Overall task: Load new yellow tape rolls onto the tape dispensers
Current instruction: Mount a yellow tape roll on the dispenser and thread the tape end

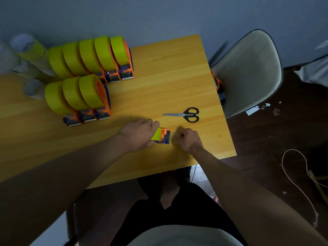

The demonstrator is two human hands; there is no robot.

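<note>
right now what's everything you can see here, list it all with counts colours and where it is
loaded tape dispensers: eight, orange and blue with yellow rolls, two rows at the table's far left, five behind, three in front
dispenser in hand: one, orange and blue with yellow tape, near table's front edge
scissors: one, black handles, closed, right of the rows
table: one, yellow wood grain
wrapped tape stacks: several, yellowish and pale, far left, blurred
chair: one, off-white, beyond the table's right edge
dispenser on chair: one, orange, partly hidden
cord: one, pale, on dark floor, right
left hand: grips the dispenser in hand
right hand: fingers curled at its blade end, blurred
</note>
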